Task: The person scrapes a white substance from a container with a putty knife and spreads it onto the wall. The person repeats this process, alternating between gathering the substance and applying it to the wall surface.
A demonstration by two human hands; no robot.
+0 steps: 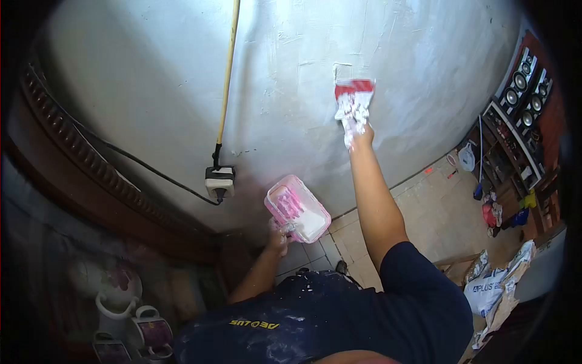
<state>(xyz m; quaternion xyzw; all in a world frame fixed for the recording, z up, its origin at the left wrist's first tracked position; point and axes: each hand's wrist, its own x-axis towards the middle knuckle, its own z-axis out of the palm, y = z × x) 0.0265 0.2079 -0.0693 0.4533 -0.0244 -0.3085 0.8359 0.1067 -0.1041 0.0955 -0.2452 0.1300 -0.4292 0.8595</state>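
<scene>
My right hand (pixel 362 134), smeared with white paste, is closed round a putty knife (pixel 354 88). Its wide red blade lies against the pale wall (pixel 291 109), and white filler covers its lower part and handle. A thin rectangular outline of filler shows on the wall just above the blade. Lower down, my left hand (pixel 279 238) grips a pink plastic tub (pixel 323 211) by its near left side. White filler lies in the tub, and pink streaks show through on its inner wall. Some of my left fingers are hidden by the tub's edge.
A power socket (pixel 219 178) with a plug hangs at the left on a yellow conduit (pixel 228 79); a black cable runs from it. Dark carved wood stands at left. Mugs (pixel 151 330) sit lower left. A torn APLUS sack (pixel 488 291) and cluttered shelves are at right.
</scene>
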